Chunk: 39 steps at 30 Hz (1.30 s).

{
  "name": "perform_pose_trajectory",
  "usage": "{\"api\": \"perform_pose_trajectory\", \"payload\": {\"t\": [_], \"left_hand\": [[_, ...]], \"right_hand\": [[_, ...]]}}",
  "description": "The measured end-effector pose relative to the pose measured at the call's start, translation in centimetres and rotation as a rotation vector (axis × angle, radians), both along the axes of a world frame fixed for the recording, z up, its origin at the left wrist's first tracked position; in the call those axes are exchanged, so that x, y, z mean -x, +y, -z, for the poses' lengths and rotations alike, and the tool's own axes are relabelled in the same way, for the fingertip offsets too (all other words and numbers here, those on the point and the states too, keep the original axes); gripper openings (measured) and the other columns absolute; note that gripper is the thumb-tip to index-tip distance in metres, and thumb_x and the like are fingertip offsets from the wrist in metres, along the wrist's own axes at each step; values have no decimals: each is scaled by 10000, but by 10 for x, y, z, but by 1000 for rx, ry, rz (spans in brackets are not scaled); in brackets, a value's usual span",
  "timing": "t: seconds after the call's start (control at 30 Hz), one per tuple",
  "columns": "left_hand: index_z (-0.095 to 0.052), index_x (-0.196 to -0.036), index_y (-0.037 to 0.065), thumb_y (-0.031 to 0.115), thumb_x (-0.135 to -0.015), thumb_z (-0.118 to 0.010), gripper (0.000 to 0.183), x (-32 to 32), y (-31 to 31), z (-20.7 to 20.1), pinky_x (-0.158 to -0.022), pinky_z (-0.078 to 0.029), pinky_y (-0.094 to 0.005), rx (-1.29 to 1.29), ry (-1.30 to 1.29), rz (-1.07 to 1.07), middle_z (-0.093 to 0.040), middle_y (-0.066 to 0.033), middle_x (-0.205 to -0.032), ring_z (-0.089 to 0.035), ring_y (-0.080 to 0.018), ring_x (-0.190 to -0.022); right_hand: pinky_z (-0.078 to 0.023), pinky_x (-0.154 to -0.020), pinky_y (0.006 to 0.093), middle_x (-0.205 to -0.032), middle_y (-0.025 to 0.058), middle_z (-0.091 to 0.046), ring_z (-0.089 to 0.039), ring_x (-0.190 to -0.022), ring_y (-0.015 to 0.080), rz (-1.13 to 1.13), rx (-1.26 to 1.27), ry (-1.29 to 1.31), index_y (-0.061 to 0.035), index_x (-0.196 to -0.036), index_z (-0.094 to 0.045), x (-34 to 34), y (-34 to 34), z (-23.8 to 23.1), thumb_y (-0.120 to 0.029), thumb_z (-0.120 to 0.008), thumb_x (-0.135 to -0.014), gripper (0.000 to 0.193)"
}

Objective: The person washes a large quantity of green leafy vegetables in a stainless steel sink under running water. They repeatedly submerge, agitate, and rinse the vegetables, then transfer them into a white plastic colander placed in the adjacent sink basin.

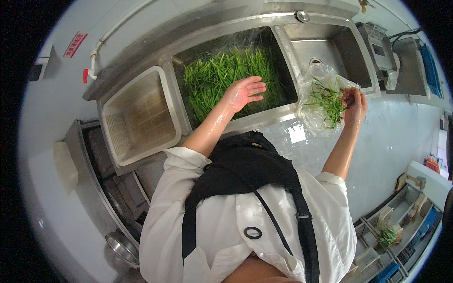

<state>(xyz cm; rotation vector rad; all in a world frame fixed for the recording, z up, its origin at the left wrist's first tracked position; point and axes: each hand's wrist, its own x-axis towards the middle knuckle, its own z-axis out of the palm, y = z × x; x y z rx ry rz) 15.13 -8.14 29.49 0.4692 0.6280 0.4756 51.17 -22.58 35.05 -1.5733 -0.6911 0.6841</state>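
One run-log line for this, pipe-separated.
left hand: open above greens in sink | right hand: at scraps in or on clear bag

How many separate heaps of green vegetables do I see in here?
3: a big heap in the middle sink, a smaller bunch at the right hand over a clear plastic bag, and one pile at lower right. More may be hidden.

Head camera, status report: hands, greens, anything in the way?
Left hand open, empty, over the greens in the middle basin. Right hand at the clear bag and green scraps; grip unclear. Left hand hides some greens.
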Motion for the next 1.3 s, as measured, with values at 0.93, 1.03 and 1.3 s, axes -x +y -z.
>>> {"api": "perform_pose_trajectory", "payload": {"t": [0.93,1.03,1.3], "left_hand": [[98,-1408,220,541,-614,-732,1192,32,86,205,-1015,-187,-607,124,974,-30,-12,-115,-1476,-112,-352,-1336],[47,-1412,215,462,-658,-732,1112,48,79,233,-1015,-239,-604,156,990,-163,-41,-123,-1467,-154,-370,-1317],[-278,-1331,117,211,-779,-657,676,46,77,210,-906,-387,-477,-465,1421,-495,-380,-146,-1220,-405,-342,-1125]], "right_hand": [[-316,-994,441,-1327,255,-329,-375,-1206,329,-441,614,489,49,-1370,12,189,186,376,-363,-769,-641,1145],[-369,-948,417,-1209,227,-489,-492,-1107,301,-486,806,355,75,-1364,-25,248,198,320,-245,-724,-681,1029],[-440,-821,393,-991,158,-599,-566,-927,256,-401,625,623,68,-985,-542,248,168,303,-126,-677,-675,390]]}}
